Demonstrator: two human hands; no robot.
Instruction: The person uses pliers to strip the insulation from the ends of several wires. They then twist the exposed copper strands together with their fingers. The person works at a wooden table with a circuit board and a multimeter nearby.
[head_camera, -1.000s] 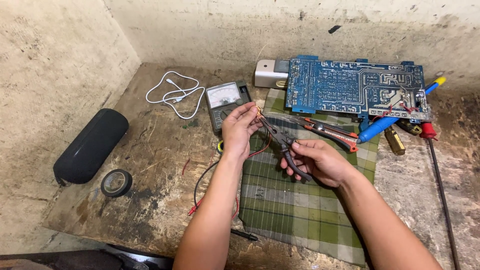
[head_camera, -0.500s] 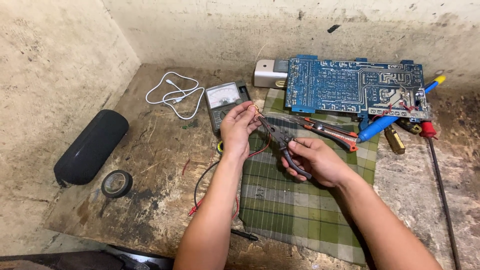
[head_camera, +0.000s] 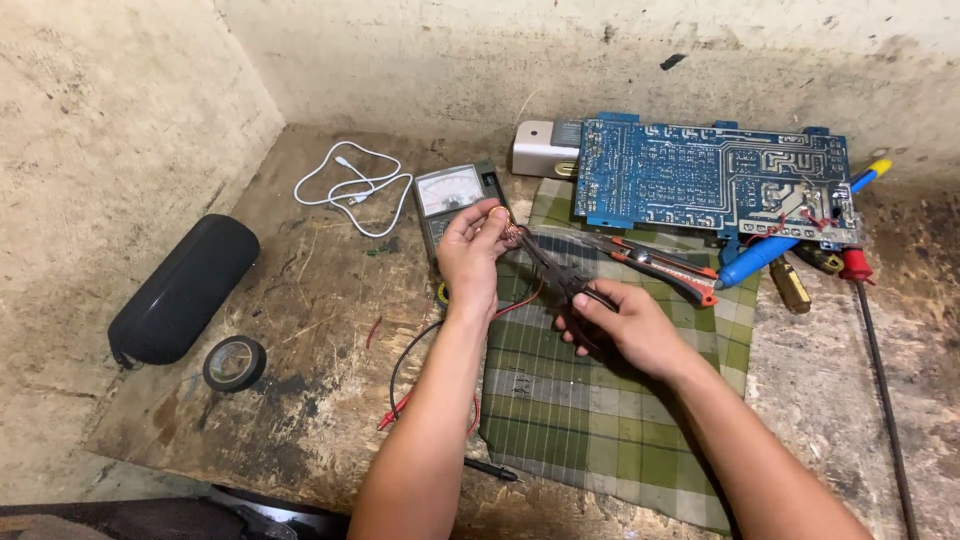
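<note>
My right hand (head_camera: 615, 325) stays clamped on the pliers (head_camera: 560, 275), their tip now closer to the coppery wire bit (head_camera: 510, 236) pinched in my left hand (head_camera: 470, 250) — over the checked cloth (head_camera: 590, 420), by the meter (head_camera: 455, 190). Little else has shifted — the grip holds steady.

Both forearms are bare to the elbow — no sleeves, gloves, rings or watch on the hands.

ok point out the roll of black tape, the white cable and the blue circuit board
roll of black tape (head_camera: 234, 363), head view, on the ring's upper face
coiled white cable (head_camera: 352, 189), head view, on the middle of the loops
large blue circuit board (head_camera: 690, 180), head view, on the board's bare centre
</note>
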